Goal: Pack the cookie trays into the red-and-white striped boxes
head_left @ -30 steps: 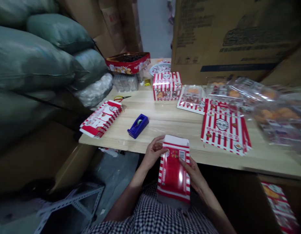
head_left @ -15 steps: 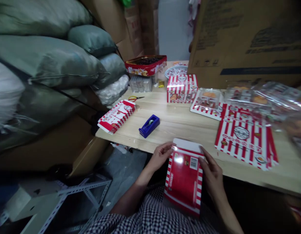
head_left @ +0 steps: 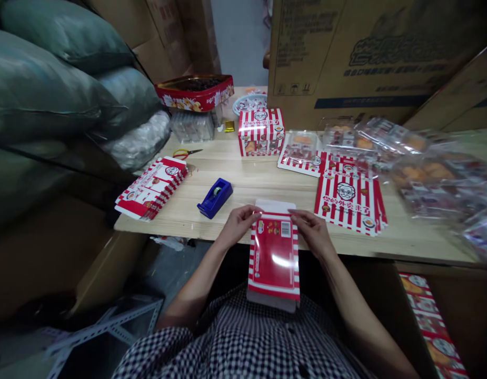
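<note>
A red and white striped cardboard box, with a barcode on its red panel, rests against my body at the table's front edge. Its white end flap points away from me. My left hand pinches the box's far left corner, and my right hand grips the far right corner. Beyond my left hand lies a blue tape dispenser. To the right, a stack of flat striped cartons with a printed face is spread on the table.
Folded cartons are stacked at the left, near scissors. An assembled striped box stands toward the back, by a red tin. Clear packs of food pile up at the right. A large brown carton rises behind.
My view has swung to the right, so the table things appear farther left. Both hands have shifted to the box's far corners, and the box sits more level.
</note>
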{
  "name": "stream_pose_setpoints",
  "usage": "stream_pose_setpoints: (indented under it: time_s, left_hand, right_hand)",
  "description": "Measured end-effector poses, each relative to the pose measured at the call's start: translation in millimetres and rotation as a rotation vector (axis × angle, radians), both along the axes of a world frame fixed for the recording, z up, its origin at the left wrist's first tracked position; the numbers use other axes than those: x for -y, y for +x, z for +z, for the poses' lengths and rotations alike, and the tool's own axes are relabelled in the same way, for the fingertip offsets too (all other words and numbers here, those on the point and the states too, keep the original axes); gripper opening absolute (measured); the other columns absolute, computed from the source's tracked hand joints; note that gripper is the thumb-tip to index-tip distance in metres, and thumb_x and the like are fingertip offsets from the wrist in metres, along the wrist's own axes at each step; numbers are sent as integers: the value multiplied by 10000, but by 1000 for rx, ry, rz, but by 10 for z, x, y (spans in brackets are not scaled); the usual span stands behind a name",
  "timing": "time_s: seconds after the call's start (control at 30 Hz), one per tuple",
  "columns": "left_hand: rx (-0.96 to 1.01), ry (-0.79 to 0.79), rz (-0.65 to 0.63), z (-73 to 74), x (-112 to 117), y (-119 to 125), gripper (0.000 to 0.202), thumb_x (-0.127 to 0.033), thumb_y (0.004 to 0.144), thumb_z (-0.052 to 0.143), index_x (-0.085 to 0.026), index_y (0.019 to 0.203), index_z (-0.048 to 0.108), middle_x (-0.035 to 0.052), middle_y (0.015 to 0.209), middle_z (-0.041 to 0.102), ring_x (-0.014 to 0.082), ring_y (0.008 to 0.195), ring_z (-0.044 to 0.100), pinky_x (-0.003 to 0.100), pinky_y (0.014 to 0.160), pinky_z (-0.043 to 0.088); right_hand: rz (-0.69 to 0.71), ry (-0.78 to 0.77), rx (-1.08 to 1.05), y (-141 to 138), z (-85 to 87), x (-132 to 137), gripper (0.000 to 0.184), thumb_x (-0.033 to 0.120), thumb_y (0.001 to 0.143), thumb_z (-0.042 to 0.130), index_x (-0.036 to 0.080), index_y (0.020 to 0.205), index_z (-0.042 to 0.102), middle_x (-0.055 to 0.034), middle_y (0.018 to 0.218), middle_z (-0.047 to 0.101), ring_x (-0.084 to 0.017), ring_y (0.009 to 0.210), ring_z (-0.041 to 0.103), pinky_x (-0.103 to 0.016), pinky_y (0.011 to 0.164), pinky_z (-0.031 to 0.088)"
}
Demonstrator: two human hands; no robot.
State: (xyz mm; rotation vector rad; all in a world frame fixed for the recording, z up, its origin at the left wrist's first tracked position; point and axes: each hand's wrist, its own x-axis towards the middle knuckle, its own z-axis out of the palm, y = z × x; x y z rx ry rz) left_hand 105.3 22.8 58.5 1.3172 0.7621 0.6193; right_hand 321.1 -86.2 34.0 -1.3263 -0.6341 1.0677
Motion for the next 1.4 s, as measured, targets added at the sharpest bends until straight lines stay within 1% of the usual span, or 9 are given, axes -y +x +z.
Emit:
stream_pose_setpoints:
  time_s: [0.13,0.27,0.4,0.5,0.7,0.97,1.03,1.17,1.4]
  left_hand:
    - [23,-62,-51,57,-56,-9,335,-445,846,705,-146,998,705,29,802,690,133,696,605,240,680,470]
    - [-35,-125,-76,-194,178,-183,319,-459,884,656,-142,884,689,32,798,676,143,714,600,258,711,474]
    - [-61,-1,62,-409,297,-251,296,-417,885,658,-138,801,711,70,1030,667,192,968,610,267,844,472]
    - [-26,-74,151,-455,260,-195,292,-431,874,665,-143,894,713,66,1000,669,181,908,625,260,783,489]
    - [88,-256,168,-456,167,-135,631,-364,784,778,-223,1344,524,34,964,714,154,811,675,258,731,516]
    - [230,-390,181,-406,189,-50,313,-265,708,820,-147,977,711,88,1071,750,169,859,701,262,775,519]
    - [232,-435,165,-389,209,-20,360,-275,717,818,-154,1037,709,70,962,768,150,746,695,263,729,516]
    - [185,-462,110,-347,216,-18,447,-281,728,806,-145,1145,724,92,988,779,183,776,712,293,751,523]
    - [193,-402,-5,-295,215,-85,237,-242,759,759,-144,972,795,136,1328,666,299,1205,631,363,990,490]
  right_hand:
    - [-8,1,-11,21,-22,-39,279,413,668,884,252,861,763,-15,860,751,-168,779,658,-294,742,523]
    - [61,-47,-47,-114,-107,203,264,416,680,879,232,819,751,-17,840,754,-155,745,664,-276,713,527]
    - [127,-87,-132,-229,-160,294,279,449,732,838,246,897,740,-23,893,761,-172,772,685,-292,697,545]
    - [73,-83,-153,-251,-207,196,288,458,702,857,247,864,746,-20,860,765,-181,761,688,-314,720,547]
    - [5,-78,-90,-210,-288,87,297,450,600,910,234,739,762,-16,742,753,-206,705,661,-370,749,530]
    - [29,-55,-170,-211,-295,128,266,437,666,874,230,683,709,-5,733,720,-187,687,649,-359,749,531]
    - [0,-31,-191,-222,-302,122,268,403,661,882,264,838,738,30,730,696,-166,695,642,-336,761,535]
    - [38,-16,-266,-191,-292,126,646,351,675,878,349,1276,643,56,797,709,-160,754,664,-340,830,542]
    - [140,-12,-240,-185,-358,158,241,403,708,843,278,905,786,-17,970,738,-223,954,668,-370,909,509]
